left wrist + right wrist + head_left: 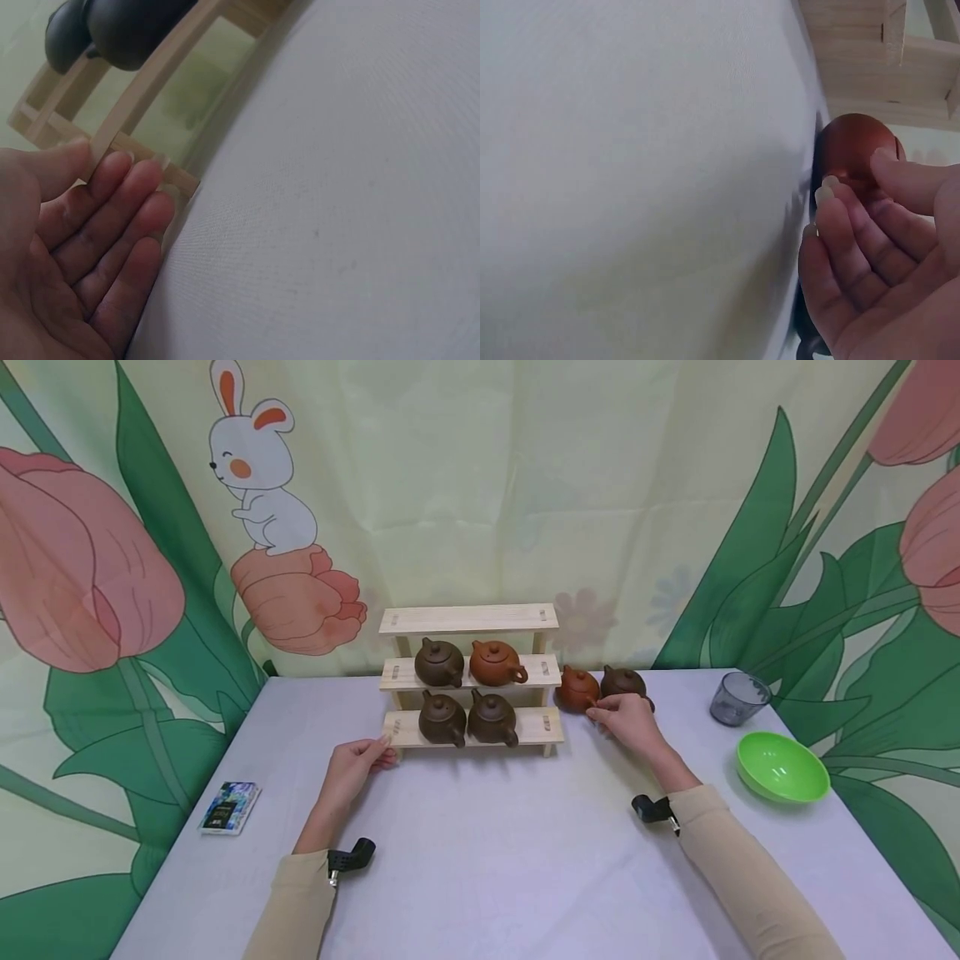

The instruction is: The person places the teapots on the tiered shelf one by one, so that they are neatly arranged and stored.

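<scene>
Tulip-patterned cloth [450,485] is hanging behind a white-covered surface [510,877], and a three-tier wooden rack [468,619] is standing near the far edge. The person's left hand [351,772] is pinching the left end of the bottom tier between thumb and fingers. The right hand [628,720] is holding a reddish teapot [576,689] by its handle side in a narrow pinch; the fingers are hiding most of the handle. That teapot is sitting on the surface just right of the rack, with a dark teapot [621,682] close beside it; whether the two are touching, I cannot tell.

For good handling, the left hand should be steadying the rack without tipping it, since four small teapots are resting on its lower two tiers. The right hand should be keeping the pot level, as a loose lid could be sliding.

Room is tightest at the back, where the cloth is hanging close, and between rack and dark teapot. More room is opening toward the person, in front of the rack. Farther right, a glass [739,700] and a green bowl [782,767] are standing near the side edge.
</scene>
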`<state>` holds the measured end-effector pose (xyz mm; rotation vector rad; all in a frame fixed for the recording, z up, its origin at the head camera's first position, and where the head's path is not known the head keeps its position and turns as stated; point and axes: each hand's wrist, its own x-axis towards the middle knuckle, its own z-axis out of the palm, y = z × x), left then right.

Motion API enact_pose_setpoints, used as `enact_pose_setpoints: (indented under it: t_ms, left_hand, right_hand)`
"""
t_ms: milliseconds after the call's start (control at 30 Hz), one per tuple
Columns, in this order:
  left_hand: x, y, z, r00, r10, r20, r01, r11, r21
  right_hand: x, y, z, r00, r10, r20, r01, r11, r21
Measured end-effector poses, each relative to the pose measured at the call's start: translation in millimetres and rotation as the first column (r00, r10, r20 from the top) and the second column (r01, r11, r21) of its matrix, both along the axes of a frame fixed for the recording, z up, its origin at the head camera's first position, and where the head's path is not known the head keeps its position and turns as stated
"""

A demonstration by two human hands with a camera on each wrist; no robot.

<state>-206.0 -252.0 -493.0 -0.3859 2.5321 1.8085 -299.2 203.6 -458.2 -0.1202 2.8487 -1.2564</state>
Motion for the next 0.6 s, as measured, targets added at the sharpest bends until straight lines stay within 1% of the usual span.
enact_pose_setpoints:
  t_ms: [67, 167, 367, 600]
  left_hand:
    - [-1.2, 0.1, 0.3, 1.0, -0.001, -0.005, 0.001, 1.0, 0.002]
    - [-2.1, 0.3, 0.2, 1.0, 0.0, -0.003, 0.0, 1.0, 0.005]
    - [-1.1, 1.2, 0.3, 1.0, 0.006, 0.011, -0.006, 1.0, -0.007]
    - [-1.1, 0.2, 1.1, 1.0, 0.005, 0.02, -0.005, 0.999, -0.033]
  right_hand:
    - [-1.6, -0.1, -0.4, 1.0, 0.001, 0.021, 0.0, 1.0, -0.031]
    - [-3.5, -0.6, -2.1, 1.0, 0.002, 0.027, -0.001, 0.998, -0.065]
    - [-3.9, -1.4, -6.0, 0.999, 0.009, 0.035, -0.006, 0.996, -0.089]
    - [-3.1, -2.4, -3.2, 0.997, 0.035, 0.067, -0.027, 0.994, -0.109]
